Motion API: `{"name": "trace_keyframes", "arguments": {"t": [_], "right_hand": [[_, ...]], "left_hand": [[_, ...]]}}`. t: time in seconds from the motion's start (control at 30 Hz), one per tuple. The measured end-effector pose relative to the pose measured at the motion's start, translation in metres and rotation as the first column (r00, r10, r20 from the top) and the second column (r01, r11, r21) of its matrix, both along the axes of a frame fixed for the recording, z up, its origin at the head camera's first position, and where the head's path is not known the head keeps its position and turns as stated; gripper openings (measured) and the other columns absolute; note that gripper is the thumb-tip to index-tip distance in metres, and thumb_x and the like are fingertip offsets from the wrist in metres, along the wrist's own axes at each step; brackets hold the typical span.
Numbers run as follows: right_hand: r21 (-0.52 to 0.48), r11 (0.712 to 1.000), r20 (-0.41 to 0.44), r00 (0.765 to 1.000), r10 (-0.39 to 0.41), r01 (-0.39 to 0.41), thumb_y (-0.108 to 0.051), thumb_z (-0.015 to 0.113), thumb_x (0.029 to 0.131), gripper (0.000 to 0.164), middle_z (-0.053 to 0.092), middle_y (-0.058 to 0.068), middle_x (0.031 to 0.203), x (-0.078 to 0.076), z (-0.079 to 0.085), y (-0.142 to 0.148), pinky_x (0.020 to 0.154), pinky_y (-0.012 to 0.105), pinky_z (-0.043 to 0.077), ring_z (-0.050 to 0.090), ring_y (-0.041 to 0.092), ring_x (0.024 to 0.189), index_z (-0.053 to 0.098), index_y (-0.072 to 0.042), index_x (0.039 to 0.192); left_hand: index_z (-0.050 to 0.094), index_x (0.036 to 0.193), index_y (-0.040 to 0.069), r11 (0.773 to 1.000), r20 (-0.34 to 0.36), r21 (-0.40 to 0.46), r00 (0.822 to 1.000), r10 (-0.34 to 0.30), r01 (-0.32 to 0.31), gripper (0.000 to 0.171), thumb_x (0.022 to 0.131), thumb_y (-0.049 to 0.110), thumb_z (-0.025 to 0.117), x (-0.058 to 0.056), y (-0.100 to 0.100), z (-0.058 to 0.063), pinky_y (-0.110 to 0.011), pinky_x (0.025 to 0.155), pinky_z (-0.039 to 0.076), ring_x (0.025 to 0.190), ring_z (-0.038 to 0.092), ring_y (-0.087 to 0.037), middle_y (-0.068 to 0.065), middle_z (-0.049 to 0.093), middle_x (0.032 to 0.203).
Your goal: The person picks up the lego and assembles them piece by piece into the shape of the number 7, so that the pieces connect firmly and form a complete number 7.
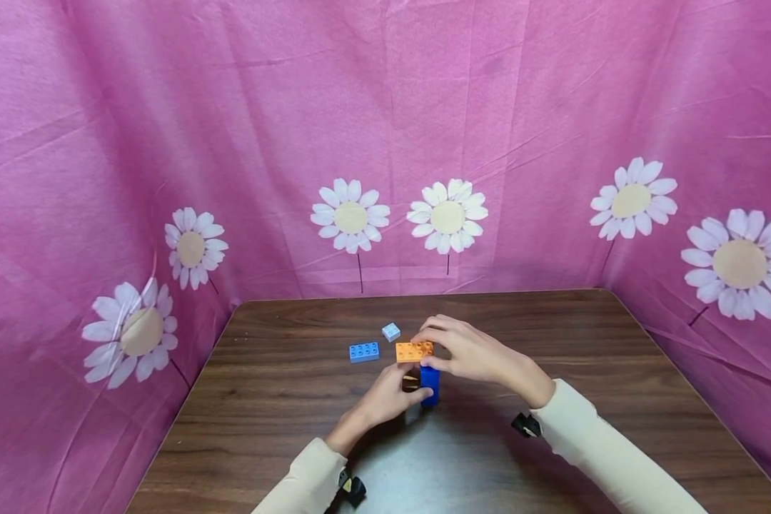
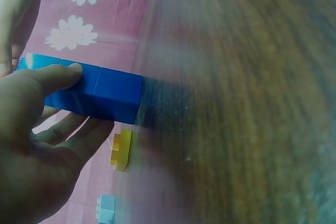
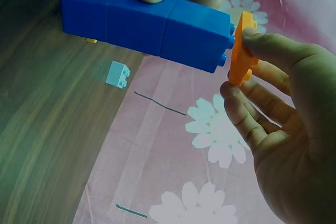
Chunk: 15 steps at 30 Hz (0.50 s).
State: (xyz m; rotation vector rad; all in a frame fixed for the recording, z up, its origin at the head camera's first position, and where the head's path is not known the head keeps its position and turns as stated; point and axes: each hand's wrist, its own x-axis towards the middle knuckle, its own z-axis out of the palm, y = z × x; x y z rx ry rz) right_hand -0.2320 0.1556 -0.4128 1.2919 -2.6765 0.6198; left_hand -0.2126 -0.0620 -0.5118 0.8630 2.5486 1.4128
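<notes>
A column of three dark blue toy bricks (image 3: pixel 139 19) stands upright, its studs facing up. My left hand (image 1: pixel 388 396) grips it around the sides, with the thumb (image 2: pixel 63 77) across the middle brick. Just over the column's top, my right hand (image 1: pixel 465 350) pinches a thin orange toy brick (image 3: pixel 241 51) between thumb and fingers. A narrow gap shows between the blue studs and the orange brick in the right wrist view. The orange brick's studded face (image 1: pixel 414 351) points upward.
Left of the hands on the brown wooden table (image 1: pixel 283 407) lie a mid-blue brick (image 1: pixel 363 352) and a small light blue brick (image 1: pixel 390 332). A yellow brick (image 2: pixel 122 150) sits behind the column. Pink cloth (image 1: pixel 385 107) with white daisies encloses the table's back and sides.
</notes>
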Motion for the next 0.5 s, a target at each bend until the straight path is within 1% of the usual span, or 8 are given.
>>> {"name": "trace_keyframes", "arguments": {"t": [0.1,0.17,0.37,0.5], "right_hand": [[-0.003,1.0,-0.012,1.0,0.007,-0.007,-0.029,0.079,0.098,0.032,0.068,-0.005,0.118,0.0038,-0.0008,0.0008,0.095,0.036,0.06,0.062,0.012,0.11,0.074,-0.016,0.127],[-0.005,1.0,-0.021,1.0,0.01,-0.01,-0.028,0.08,0.098,0.032,0.068,-0.005,0.117,0.0057,-0.0015,0.0016,0.094,0.035,0.06,0.062,0.012,0.108,0.074,-0.016,0.126],[-0.011,1.0,-0.019,1.0,0.006,-0.006,-0.027,0.081,0.097,0.032,0.068,-0.006,0.116,0.0097,-0.0043,0.0046,0.093,0.035,0.059,0.062,0.01,0.107,0.074,-0.016,0.126],[-0.023,1.0,-0.013,1.0,0.011,-0.011,-0.026,0.081,0.097,0.031,0.068,-0.006,0.116,0.0113,-0.0056,0.0056,0.094,0.035,0.059,0.064,0.011,0.108,0.075,-0.016,0.125]], "left_hand": [[0.057,0.15,0.011,1.0,0.0,-0.005,1.0,0.011,-0.011,0.054,0.101,0.024,0.076,0.0005,-0.0001,0.0,-0.044,0.111,0.055,0.132,0.063,-0.023,-0.01,0.066,0.144],[0.057,0.149,0.011,1.0,0.0,-0.003,1.0,0.013,-0.013,0.054,0.1,0.023,0.076,0.001,-0.0002,0.0,-0.044,0.111,0.054,0.132,0.063,-0.023,-0.01,0.066,0.144],[0.06,0.145,0.009,1.0,-0.004,0.014,1.0,0.006,-0.006,0.05,0.099,0.021,0.077,0.0014,-0.0003,-0.0006,-0.039,0.105,0.058,0.122,0.068,-0.02,-0.009,0.069,0.137],[0.061,0.144,0.01,1.0,-0.005,0.011,1.0,0.005,-0.005,0.049,0.1,0.022,0.077,0.0015,-0.0007,-0.0008,-0.038,0.105,0.058,0.121,0.068,-0.017,-0.008,0.07,0.136]]}}
